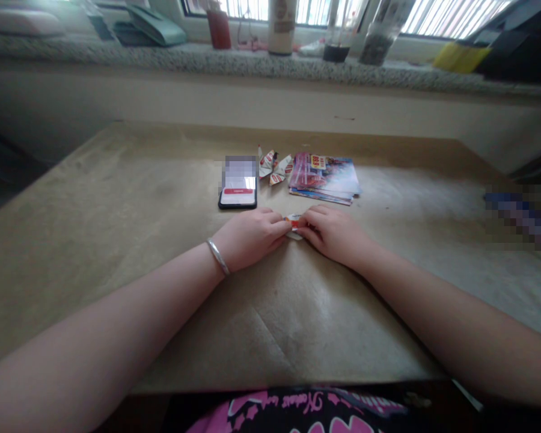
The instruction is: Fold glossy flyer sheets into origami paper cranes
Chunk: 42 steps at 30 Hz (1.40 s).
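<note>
Already, folded shapes (278,174) lie ahead. The left hand (252,239) and right hand (336,233) fingers grasp a small paper (294,224), seemingly unfinished.

Your left hand (252,239) and right hand (338,236) are bare, as are both forearms (117,319). Around your left wrist sits a narrow, shiny, silver-coloured bangle (218,257). Your black garment (297,409), partly visible at the bottom edge, carries bright pink stars, larger pink shapes and slanted pink lettering, too blurred to read.
</note>
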Tool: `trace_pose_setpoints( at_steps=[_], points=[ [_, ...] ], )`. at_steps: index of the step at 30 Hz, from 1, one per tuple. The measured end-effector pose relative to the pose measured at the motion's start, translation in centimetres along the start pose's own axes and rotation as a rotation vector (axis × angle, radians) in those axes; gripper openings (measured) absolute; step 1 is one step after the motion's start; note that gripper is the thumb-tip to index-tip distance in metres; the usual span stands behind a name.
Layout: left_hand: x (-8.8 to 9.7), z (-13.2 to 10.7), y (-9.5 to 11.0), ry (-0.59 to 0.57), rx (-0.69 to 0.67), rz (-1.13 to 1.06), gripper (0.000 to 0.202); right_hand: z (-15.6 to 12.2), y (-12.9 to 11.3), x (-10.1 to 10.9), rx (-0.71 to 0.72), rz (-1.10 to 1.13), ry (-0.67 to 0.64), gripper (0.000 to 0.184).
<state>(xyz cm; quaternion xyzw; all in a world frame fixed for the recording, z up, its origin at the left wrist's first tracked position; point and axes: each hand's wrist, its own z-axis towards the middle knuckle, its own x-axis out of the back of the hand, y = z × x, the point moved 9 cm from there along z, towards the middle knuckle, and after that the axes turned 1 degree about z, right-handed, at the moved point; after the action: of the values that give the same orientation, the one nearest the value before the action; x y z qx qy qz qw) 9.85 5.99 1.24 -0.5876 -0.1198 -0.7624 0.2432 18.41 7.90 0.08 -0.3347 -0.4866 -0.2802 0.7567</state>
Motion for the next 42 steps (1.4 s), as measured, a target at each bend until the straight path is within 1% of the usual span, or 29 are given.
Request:
trace_pose_setpoints(
  at_steps=[3,6,8,10,20,26,29,32,37,42],
  points=[
    [0.2,-0.1,-0.1,0.009,-0.006,-0.030,0.020,0.0,0.9,0.1,-0.052,0.124,0.034,0.012],
    [0.2,-0.2,0.2,0.011,-0.067,-0.024,0.021,-0.1,1.7,-0.1,-0.099,0.260,0.039,0.006],
    [0.0,-0.3,0.3,-0.003,-0.100,-0.005,0.022,-0.2,1.9,-0.1,-0.118,0.295,0.035,0.004],
    [-0.1,-0.3,0.3,-0.014,-0.103,0.010,0.023,-0.3,1.8,-0.1,-0.112,0.288,0.034,0.001],
    [-0.3,-0.2,0.4,-0.043,-0.074,0.087,0.024,-0.2,1.7,0.0,-0.111,0.285,0.050,0.002],
    [-0.5,0.0,0.5,-0.046,-0.059,0.092,0.023,-0.2,1.1,0.5,-0.041,0.195,0.056,0.008],
    [-0.5,0.0,0.5,-0.044,-0.048,0.083,0.023,-0.4,0.4,0.7,0.022,0.133,0.041,0.012],
    [-0.4,0.0,0.6,-0.032,-0.054,0.081,0.022,-0.6,0.1,0.7,0.052,0.094,0.022,0.017],
    [-0.5,0.0,0.5,-0.022,-0.055,0.088,0.020,-0.6,0.0,0.6,0.058,0.079,0.032,0.018],
    [-0.6,0.0,0.3,-0.021,-0.045,0.095,0.021,-0.4,0.3,0.5,0.023,0.094,0.038,0.018]
  ],
)
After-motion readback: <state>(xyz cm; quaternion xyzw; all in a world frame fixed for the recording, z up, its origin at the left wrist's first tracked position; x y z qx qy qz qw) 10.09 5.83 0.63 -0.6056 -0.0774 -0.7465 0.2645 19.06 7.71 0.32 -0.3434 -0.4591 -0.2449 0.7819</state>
